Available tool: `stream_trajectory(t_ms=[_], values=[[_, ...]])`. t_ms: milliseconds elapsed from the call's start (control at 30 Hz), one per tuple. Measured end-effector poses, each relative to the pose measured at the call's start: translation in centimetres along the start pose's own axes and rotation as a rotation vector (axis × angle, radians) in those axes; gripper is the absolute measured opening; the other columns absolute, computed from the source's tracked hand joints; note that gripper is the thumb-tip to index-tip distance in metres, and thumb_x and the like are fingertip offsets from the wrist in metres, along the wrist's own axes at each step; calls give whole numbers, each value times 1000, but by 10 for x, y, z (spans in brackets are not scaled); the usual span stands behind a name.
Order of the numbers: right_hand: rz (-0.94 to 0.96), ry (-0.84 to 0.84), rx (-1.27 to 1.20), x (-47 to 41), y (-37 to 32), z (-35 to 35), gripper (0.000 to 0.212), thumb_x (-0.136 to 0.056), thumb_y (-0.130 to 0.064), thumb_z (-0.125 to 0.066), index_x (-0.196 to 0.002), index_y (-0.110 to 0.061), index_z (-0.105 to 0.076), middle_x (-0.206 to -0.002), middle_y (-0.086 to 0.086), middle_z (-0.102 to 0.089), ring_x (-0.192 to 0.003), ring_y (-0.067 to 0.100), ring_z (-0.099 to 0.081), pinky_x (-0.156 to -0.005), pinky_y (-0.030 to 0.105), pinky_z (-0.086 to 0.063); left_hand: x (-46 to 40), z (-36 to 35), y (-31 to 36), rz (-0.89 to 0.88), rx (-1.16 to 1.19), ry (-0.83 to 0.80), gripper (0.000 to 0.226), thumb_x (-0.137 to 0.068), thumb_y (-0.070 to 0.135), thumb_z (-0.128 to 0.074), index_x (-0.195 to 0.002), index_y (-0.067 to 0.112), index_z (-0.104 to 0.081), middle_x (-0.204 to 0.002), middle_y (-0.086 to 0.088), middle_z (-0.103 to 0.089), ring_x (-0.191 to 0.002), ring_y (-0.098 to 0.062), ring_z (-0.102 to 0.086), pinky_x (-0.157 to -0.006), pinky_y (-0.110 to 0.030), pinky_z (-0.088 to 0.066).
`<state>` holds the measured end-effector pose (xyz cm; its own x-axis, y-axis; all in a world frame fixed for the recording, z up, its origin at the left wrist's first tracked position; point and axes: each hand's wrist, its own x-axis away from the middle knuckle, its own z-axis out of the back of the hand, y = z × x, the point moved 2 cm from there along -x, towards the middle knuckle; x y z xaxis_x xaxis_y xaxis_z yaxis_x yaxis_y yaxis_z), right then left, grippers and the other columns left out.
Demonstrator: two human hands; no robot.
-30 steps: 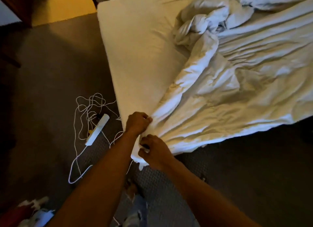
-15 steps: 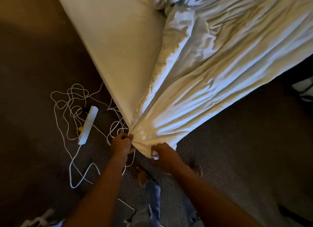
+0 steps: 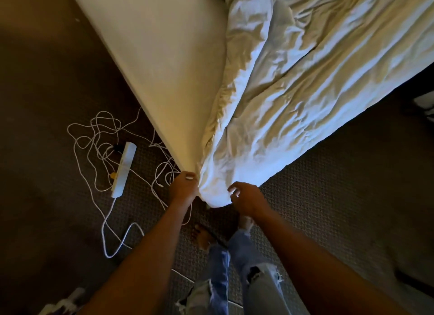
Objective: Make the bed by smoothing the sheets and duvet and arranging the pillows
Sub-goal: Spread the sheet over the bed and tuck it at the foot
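Left of the mattress [image 3: 150,56] corner, the left hand [image 3: 183,189] pinches the duvet [image 3: 305,84] corner; right of it, the right hand [image 3: 246,197] hovers, fingers loosely spread, holding nothing. Soft, bulky, probably slippery: best gripped at its corners

The mattress [image 3: 150,56] and duvet [image 3: 317,84] are cut off at the top edge; the left hand [image 3: 183,187] fingertips are hidden, possibly behind the duvet's corner.
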<state>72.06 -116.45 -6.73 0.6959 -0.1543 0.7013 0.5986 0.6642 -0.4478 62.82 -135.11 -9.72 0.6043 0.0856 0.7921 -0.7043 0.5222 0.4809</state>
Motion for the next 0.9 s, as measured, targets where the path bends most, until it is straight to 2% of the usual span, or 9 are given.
stream_trajectory(t_ms=[167,233,333,433,567,667,733,767,900], values=[[-21,100,-166,-27,-5,8,25,-94,-16,-55,-113,-24,-71,-112,1,-71,-99,19,-68,-88,32,-56,-10,-23,74,-291,-228,101,17,-95,32,-63,-107,19,-66,-105,-6,-73,-99,-29,-67,-76,-30,-48],[9,151,-208,-47,-5,10,26,-95,-18,-56,-117,-25,-68,-116,-1,-69,-103,18,-66,-92,34,-54,-27,-38,101,-371,-234,126,26,-95,34,-64,-111,14,-66,-108,-8,-71,-100,-28,-66,-78,-30,-46],[73,225,-244,-78,-5,11,37,-98,-20,-59,-134,-22,-60,-133,0,-62,-119,17,-61,-102,29,-48,-60,-58,134,-417,-254,172,38,-94,39,-66,-119,11,-64,-117,-12,-63,-109,-29,-60,-90,-36,-48],[99,269,-312,-105,-6,12,45,-97,-20,-59,-142,-22,-53,-141,-2,-56,-126,16,-56,-107,31,-45,-89,-72,157,-379,-247,173,46,-93,44,-67,-126,11,-62,-122,-13,-65,-117,-31,-60,-97,-38,-48],[81,193,-339,-128,-11,7,49,-98,-20,-58,-146,-21,-49,-150,0,-50,-136,19,-50,-115,37,-41,-114,-77,188,-320,-252,128,42,-92,44,-70,-122,15,-71,-119,-7,-73,-116,-27,-65,-89,-28,-46],[38,165,-342,-131,-13,3,48,-99,-21,-57,-146,-21,-49,-154,0,-46,-141,19,-44,-118,31,-34,-127,-79,205,-255,-181,63,29,-89,43,-74,-95,15,-79,-95,-7,-78,-95,-27,-72,-83,-29,-55],[9,160,-337,-131,-15,2,48,-99,-21,-57,-146,-21,-49,-155,0,-43,-144,19,-40,-118,28,-28,-132,-78,210,-140,-96,-44,34,-88,40,-78,-71,11,-72,-74,-7,-72,-72,-26,-68,-76,-32,-55],[-4,160,-344,-132,-17,0,48,-99,-20,-57,-146,-20,-49,-156,1,-42,-145,20,-38,-118,27,-27,-134,-76,209,-88,-34,-100,36,-87,37,-80,-69,9,-69,-71,-7,-69,-67,-23,-64,-73,-33,-53],[-65,160,-379,-135,-31,-7,49,-97,-18,-59,-144,-18,-49,-153,4,-40,-144,21,-36,-116,28,-27,-142,-68,209,-30,109,-200,40,-84,28,-84,-106,-3,-73,-96,-14,-73,-76,-21,-68,-68,-30,-57]])
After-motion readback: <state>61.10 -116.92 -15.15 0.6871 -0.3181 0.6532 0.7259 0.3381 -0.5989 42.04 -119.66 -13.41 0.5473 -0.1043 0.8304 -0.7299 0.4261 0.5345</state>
